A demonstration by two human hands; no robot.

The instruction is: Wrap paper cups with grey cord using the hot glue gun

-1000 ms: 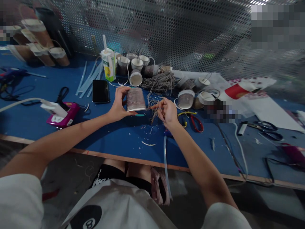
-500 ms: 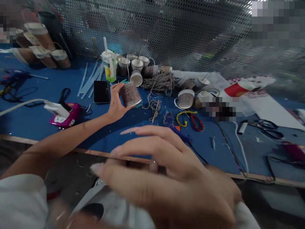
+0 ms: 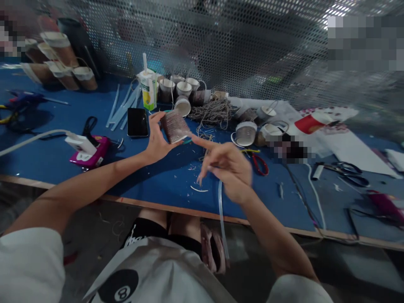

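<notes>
My left hand (image 3: 157, 141) grips a small cup wound with grey-brown cord (image 3: 174, 125), tilted above the blue table (image 3: 47, 145). My right hand (image 3: 226, 166) hovers just right of it, motion-blurred, index finger stretched toward the cup's base and the other fingers hanging loose; nothing shows in it. A tangle of the same cord (image 3: 212, 112) lies behind the cup. Short cord scraps (image 3: 198, 188) litter the table under my hands.
Several wrapped cups (image 3: 179, 87) and a juice carton (image 3: 148, 89) stand at the back by a perforated metal screen. A phone (image 3: 137, 122), a pink device with a white plug (image 3: 90, 150), black scissors (image 3: 89, 125), red-and-yellow pliers (image 3: 259, 162), more scissors (image 3: 352, 172) and cables lie around.
My right hand let go of the cord end, swept up close to the camera, and has come back toward the cup. The left hand tilted the cup.
</notes>
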